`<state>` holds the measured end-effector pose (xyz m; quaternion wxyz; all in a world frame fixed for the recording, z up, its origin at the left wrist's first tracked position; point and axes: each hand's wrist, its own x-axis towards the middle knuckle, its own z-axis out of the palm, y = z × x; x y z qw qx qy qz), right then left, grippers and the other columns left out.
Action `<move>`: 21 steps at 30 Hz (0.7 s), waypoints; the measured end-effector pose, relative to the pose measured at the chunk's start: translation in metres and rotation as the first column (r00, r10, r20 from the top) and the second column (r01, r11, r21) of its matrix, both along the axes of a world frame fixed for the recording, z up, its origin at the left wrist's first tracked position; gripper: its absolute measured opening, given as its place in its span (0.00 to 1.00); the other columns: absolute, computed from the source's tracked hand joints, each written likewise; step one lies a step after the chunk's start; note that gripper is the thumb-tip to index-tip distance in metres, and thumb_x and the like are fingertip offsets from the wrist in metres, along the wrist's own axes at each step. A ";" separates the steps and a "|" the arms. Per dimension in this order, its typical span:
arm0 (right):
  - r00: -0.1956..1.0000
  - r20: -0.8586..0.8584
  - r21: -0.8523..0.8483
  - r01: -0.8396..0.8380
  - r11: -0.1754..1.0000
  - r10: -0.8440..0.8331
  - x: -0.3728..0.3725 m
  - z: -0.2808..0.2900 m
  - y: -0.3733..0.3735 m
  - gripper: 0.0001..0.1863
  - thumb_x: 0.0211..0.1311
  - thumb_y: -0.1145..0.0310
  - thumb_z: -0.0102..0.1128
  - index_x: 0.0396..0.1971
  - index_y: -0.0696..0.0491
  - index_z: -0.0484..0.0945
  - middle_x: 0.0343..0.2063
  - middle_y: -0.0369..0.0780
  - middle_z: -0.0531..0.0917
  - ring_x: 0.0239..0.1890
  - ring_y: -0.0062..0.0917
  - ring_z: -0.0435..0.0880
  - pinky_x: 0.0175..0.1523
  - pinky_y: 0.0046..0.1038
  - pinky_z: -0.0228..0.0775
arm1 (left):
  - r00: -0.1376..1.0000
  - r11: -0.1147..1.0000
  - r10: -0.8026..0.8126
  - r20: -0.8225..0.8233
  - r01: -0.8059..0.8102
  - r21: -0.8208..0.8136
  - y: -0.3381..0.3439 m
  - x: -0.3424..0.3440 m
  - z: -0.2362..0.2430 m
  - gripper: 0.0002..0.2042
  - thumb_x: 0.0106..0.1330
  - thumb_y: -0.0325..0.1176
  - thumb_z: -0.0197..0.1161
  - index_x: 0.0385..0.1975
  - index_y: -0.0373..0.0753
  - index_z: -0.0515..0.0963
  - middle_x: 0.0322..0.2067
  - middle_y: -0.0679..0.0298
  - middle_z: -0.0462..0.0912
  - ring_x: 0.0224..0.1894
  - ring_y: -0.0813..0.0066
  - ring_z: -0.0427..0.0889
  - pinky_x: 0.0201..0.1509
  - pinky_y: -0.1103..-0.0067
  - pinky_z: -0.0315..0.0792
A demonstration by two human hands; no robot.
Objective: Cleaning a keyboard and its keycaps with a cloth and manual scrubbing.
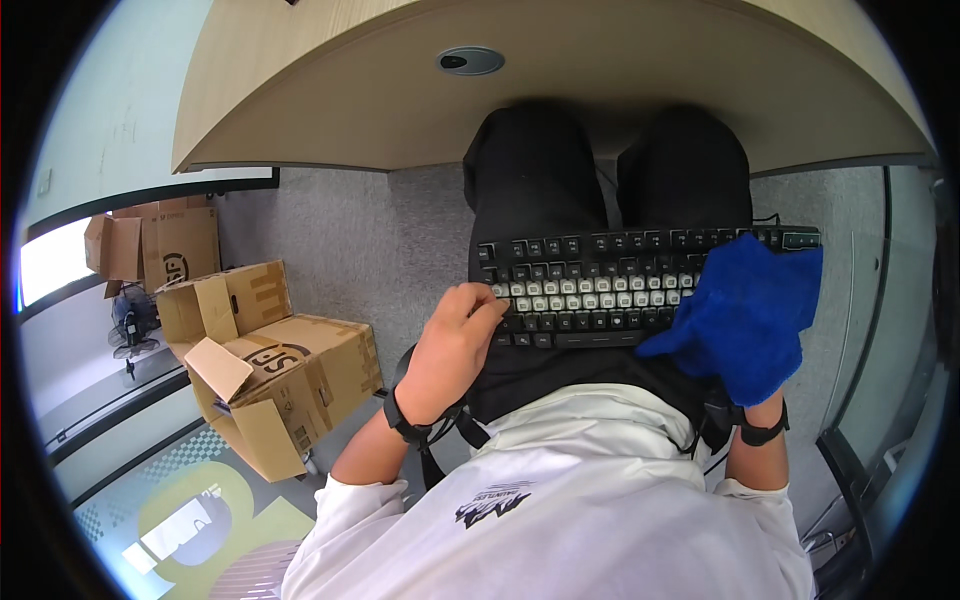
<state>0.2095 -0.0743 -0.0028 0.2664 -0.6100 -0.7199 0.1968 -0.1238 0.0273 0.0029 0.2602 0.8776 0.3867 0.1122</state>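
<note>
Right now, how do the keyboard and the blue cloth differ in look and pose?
The keyboard is black with two rows of pale keys, while the cloth is plain blue. The keyboard is stiff and straight-edged; the cloth is soft and rumpled. The keyboard lies across the black trousers, while the cloth covers the right hand and hides part of the keyboard's right side. Both are in front of the person.
</note>
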 end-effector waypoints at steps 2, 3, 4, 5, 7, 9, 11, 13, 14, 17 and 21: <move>1.000 -0.019 -0.004 0.000 1.000 0.000 0.007 -0.005 -0.001 0.08 0.52 0.70 0.72 0.32 0.50 0.85 0.35 0.38 0.84 0.39 0.32 0.82 0.48 0.34 0.75 | 1.000 1.000 -0.006 -0.002 0.006 0.003 0.005 0.000 0.000 0.13 0.58 0.16 0.67 0.43 0.32 0.82 0.40 0.56 0.79 0.39 0.56 0.81 0.42 0.69 0.77; 1.000 -0.028 -0.005 0.000 1.000 0.000 0.003 -0.006 0.000 0.08 0.52 0.70 0.72 0.33 0.50 0.85 0.35 0.38 0.84 0.39 0.32 0.82 0.48 0.34 0.75 | 1.000 1.000 -0.014 -0.002 0.014 0.011 0.007 0.000 0.000 0.13 0.57 0.17 0.68 0.42 0.33 0.82 0.40 0.57 0.79 0.39 0.57 0.81 0.42 0.70 0.76; 0.999 -0.037 -0.005 -0.001 1.000 0.000 0.000 -0.006 0.004 0.08 0.52 0.70 0.72 0.33 0.50 0.85 0.36 0.38 0.84 0.40 0.32 0.83 0.49 0.34 0.75 | 1.000 1.000 -0.012 -0.004 0.013 0.010 0.006 -0.001 -0.001 0.13 0.57 0.17 0.68 0.42 0.33 0.82 0.40 0.57 0.79 0.39 0.57 0.81 0.42 0.70 0.76; 0.999 -0.045 -0.004 -0.001 1.000 0.000 0.007 -0.007 -0.002 0.08 0.53 0.70 0.72 0.34 0.50 0.85 0.36 0.38 0.84 0.40 0.32 0.83 0.49 0.34 0.75 | 1.000 0.999 0.014 0.022 -0.013 -0.033 0.006 -0.002 -0.004 0.12 0.58 0.17 0.69 0.42 0.33 0.83 0.39 0.58 0.79 0.38 0.58 0.81 0.41 0.70 0.76; 0.998 -0.062 -0.001 0.001 1.000 -0.001 0.004 -0.010 0.004 0.08 0.53 0.70 0.71 0.35 0.50 0.85 0.37 0.38 0.85 0.41 0.32 0.83 0.50 0.35 0.75 | 0.998 0.996 0.040 0.045 -0.037 -0.076 0.005 -0.005 -0.009 0.11 0.59 0.17 0.69 0.41 0.33 0.83 0.39 0.58 0.79 0.38 0.59 0.81 0.41 0.71 0.76; 0.997 -0.078 0.002 0.004 1.000 -0.004 0.004 -0.012 0.001 0.09 0.54 0.70 0.71 0.36 0.51 0.86 0.38 0.39 0.85 0.42 0.32 0.83 0.50 0.35 0.75 | 0.996 0.989 0.068 0.066 -0.058 -0.136 0.005 -0.008 -0.013 0.10 0.60 0.17 0.69 0.41 0.33 0.83 0.39 0.58 0.79 0.36 0.60 0.82 0.39 0.72 0.76; 0.996 -0.093 0.006 0.004 1.000 -0.004 0.007 -0.014 -0.002 0.09 0.55 0.71 0.70 0.37 0.51 0.86 0.39 0.39 0.85 0.42 0.33 0.83 0.51 0.35 0.76 | 0.996 0.990 0.063 0.065 -0.054 -0.132 0.007 -0.009 -0.013 0.10 0.60 0.17 0.69 0.41 0.33 0.84 0.38 0.58 0.79 0.35 0.61 0.82 0.38 0.72 0.76; 0.994 -0.107 0.009 0.007 1.000 -0.006 0.007 -0.014 -0.005 0.09 0.55 0.71 0.70 0.38 0.51 0.86 0.39 0.39 0.85 0.43 0.33 0.84 0.52 0.35 0.76 | 0.996 0.991 0.057 0.064 -0.048 -0.128 0.007 -0.010 -0.015 0.10 0.60 0.17 0.69 0.41 0.33 0.84 0.38 0.58 0.79 0.34 0.62 0.82 0.37 0.72 0.76; 0.993 -0.115 0.011 0.010 1.000 -0.009 0.008 -0.015 -0.005 0.10 0.55 0.71 0.70 0.38 0.51 0.86 0.40 0.39 0.85 0.44 0.33 0.84 0.52 0.36 0.76 | 0.995 0.992 0.055 0.080 -0.046 -0.119 0.006 -0.011 -0.018 0.10 0.60 0.17 0.69 0.41 0.33 0.84 0.37 0.58 0.79 0.34 0.62 0.82 0.37 0.73 0.76; 0.991 -0.137 0.015 0.014 1.000 -0.011 0.008 -0.017 -0.003 0.10 0.56 0.71 0.69 0.40 0.51 0.87 0.41 0.39 0.86 0.45 0.33 0.84 0.54 0.36 0.76 | 0.997 0.993 0.039 0.060 -0.032 -0.112 0.003 -0.010 -0.018 0.10 0.60 0.18 0.68 0.42 0.33 0.84 0.38 0.58 0.79 0.35 0.62 0.81 0.38 0.73 0.76; 0.987 -0.159 0.023 0.023 0.999 -0.019 0.013 -0.020 -0.006 0.11 0.57 0.72 0.68 0.41 0.51 0.87 0.42 0.40 0.86 0.46 0.34 0.84 0.55 0.36 0.77 | 0.995 0.998 -0.055 -0.084 0.054 -0.012 0.006 -0.002 -0.002 0.11 0.60 0.22 0.69 0.43 0.33 0.85 0.41 0.57 0.78 0.41 0.60 0.79 0.45 0.70 0.75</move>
